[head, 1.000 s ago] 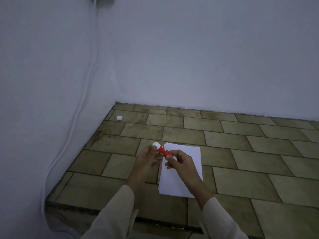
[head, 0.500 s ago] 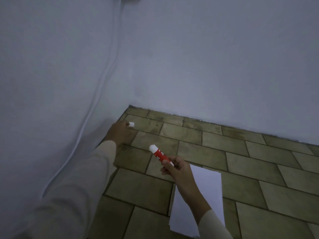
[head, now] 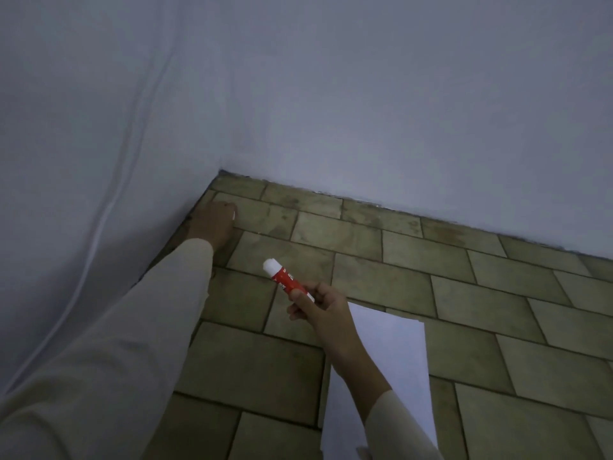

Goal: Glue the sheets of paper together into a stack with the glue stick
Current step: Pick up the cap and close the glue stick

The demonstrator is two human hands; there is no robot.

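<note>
Uncapped glue stick held above the tiled worktop (head: 365, 254)

The right hand (head: 318, 302) pinches the red glue stick (head: 287, 280), white tip up; its white label print is too blurred to read. The paper sheets (head: 394, 353) lie under that wrist. The left hand (head: 214, 224) rests in the corner, a white bit (head: 234, 214) at its curled fingers; grip unclear.

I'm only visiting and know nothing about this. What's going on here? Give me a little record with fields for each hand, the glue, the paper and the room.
left hand: at the far corner by the wall, on the tiled surface; a small white thing at its fingertips, grip unclear
right hand: holds the glue stick by its lower end
glue stick: red body, white tip pointing up-left, in the air
paper: white, flat on the tiles, partly hidden by the right forearm
room: a white cable runs down the left wall
</note>
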